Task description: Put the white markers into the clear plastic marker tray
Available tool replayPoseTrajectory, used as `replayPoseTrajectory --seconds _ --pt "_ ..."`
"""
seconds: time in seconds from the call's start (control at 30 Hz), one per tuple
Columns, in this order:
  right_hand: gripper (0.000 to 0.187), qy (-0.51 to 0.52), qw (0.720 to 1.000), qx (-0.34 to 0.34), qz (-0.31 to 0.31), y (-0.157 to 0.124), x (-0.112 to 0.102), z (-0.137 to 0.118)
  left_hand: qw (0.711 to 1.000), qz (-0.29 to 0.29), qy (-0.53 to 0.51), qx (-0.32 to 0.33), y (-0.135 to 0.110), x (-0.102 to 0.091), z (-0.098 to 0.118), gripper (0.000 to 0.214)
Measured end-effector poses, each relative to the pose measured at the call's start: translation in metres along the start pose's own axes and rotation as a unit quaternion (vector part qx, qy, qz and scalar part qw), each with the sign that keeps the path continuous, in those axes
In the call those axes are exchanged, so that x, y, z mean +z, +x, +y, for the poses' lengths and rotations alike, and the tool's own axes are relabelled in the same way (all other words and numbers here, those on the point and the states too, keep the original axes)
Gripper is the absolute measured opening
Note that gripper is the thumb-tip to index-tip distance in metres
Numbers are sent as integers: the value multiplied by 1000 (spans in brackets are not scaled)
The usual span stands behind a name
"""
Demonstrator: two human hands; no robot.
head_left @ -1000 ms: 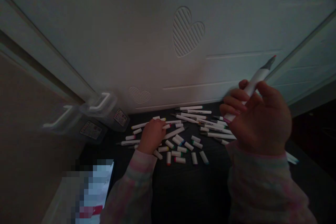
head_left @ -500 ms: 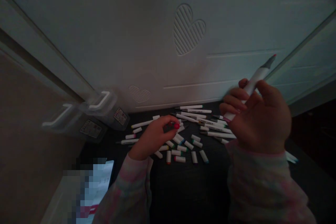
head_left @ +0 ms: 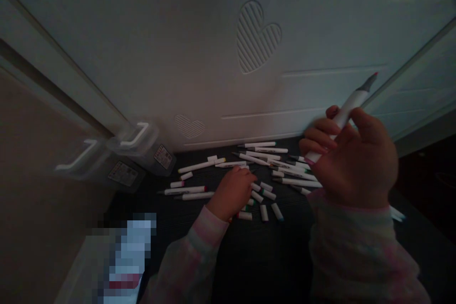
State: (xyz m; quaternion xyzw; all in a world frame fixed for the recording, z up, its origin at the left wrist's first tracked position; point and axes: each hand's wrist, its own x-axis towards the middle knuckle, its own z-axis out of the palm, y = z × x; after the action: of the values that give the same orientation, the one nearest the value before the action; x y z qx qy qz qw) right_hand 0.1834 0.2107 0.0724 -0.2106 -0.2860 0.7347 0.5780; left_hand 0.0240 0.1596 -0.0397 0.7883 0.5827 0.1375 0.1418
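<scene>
**One marker up, lots of caps down**

One white marker (head_left: 351, 107) sits in the right hand (head_left: 356, 161). The fingers are closed tight round its lower half, and the thumb presses on it too. Its cap is off. The reddish tip points up and away from the hand, so I think the wet tip is being kept off the sleeve and the floor. This hand is lifted high above the pile.

The left hand (head_left: 233, 190) is lower and reaches forward, palm down. Its fingers bend over a bunch of short caps (head_left: 264, 213). I cannot tell if it has pinched one, because the fingers hide what is under them. More of the caps lie just to the right of that hand, flat, so their coloured ends show.

Below the right hand lie loose markers (head_left: 295, 181), close together. Two long markers (head_left: 185, 190) lie left of the left hand. Everything rests on a dark floor (head_left: 249, 256). Further left stand clear boxes (head_left: 142, 145) with white handles. Past both hands stands a white panel (head_left: 199, 57) with a heart on it.
</scene>
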Motion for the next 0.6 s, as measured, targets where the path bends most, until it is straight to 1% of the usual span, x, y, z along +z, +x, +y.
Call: replayPoseTrajectory --seconds 0.1,0.2,0.33,0.47,0.6 --pt "17 0 1000 0 2 1 0 0 999 24 22 -26 2 3 -3 28" --pt "20 12 1000 2 3 2 1 0 996 44 45 -59 3 7 -7 28" --pt "21 10 1000 1 -1 1 1 0 994 46 65 -77 4 12 -10 27" --pt "21 -17 1000 -11 -16 1 -1 -1 992 44 78 -88 4 11 -11 26" --pt "24 -15 1000 -11 -2 0 0 -1 990 42 82 -102 3 8 -15 25"
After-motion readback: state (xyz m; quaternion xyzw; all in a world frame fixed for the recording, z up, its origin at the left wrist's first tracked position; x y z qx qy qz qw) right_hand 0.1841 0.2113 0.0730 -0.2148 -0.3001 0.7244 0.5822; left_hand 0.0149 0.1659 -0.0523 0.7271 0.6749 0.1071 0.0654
